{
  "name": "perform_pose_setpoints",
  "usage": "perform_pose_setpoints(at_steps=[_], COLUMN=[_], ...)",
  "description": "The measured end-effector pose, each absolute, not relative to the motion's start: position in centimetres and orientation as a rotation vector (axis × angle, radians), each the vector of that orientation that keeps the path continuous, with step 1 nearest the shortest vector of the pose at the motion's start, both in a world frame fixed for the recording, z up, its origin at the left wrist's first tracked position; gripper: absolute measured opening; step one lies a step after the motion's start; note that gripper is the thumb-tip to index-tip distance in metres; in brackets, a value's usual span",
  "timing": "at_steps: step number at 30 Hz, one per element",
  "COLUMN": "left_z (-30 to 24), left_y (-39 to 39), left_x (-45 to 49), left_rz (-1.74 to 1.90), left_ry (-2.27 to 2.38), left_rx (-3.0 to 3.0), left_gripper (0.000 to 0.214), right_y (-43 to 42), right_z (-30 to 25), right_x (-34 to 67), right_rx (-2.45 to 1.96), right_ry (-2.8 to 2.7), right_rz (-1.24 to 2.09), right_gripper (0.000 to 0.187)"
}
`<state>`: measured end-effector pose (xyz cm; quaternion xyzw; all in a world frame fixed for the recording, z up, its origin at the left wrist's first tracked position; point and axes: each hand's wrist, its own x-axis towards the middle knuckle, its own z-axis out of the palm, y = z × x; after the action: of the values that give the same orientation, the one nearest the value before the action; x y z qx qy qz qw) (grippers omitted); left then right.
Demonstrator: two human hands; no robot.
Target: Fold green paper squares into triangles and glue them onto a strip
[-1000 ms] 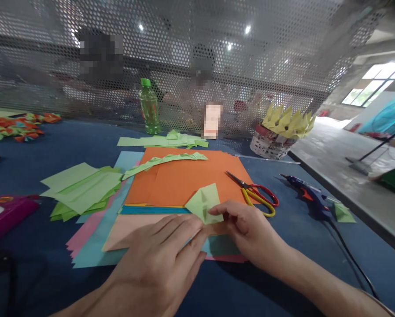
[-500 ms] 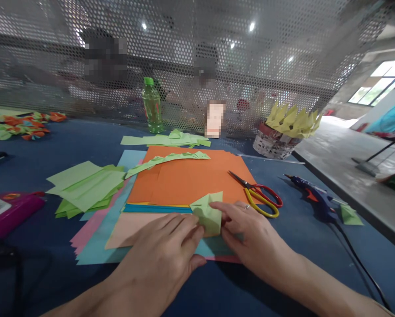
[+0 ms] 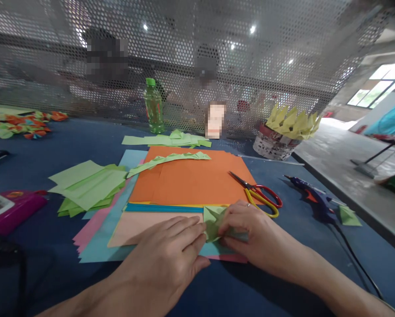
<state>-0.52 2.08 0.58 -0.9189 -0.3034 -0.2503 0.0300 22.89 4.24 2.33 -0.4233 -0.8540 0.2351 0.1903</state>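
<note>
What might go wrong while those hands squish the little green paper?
The folded green paper lies on loose coloured sheets. With the left hand and right hand pressing on it, the stack may slide and the crease go crooked. The scissors lie just beyond the right hand, so a quick move might bump them. The glue gun cord runs near the right forearm and might snag.

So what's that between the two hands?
A folded green paper, touched by the left hand and gripped by the right hand; the head view shows it.
</note>
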Motion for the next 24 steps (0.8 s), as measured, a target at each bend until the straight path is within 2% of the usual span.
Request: perform_pose_setpoints(at_steps=[4, 12, 24], left_z=[0.7, 1.2, 1.2], left_y=[2.2, 2.9, 2.9], left_x=[-0.4, -0.8, -1.0], left_rz=[-0.782, -0.703, -0.681], left_ry=[-0.931, -0.958, -0.81], left_rx=[-2.85, -2.915, -2.964], left_gripper=[0.036, 0.031, 0.035], right_y=[4.1, 3.9, 3.8], right_z=[2.4, 1.5, 0.8], right_x=[22.7, 22.0, 21.8], right_rx=[-1.229, -1.383, -1.512], right_ry=[-2.354, -2.292, -2.257], right_rz=[0.706, 0.555, 0.46], right_gripper=[0.01, 0.015, 0.017])
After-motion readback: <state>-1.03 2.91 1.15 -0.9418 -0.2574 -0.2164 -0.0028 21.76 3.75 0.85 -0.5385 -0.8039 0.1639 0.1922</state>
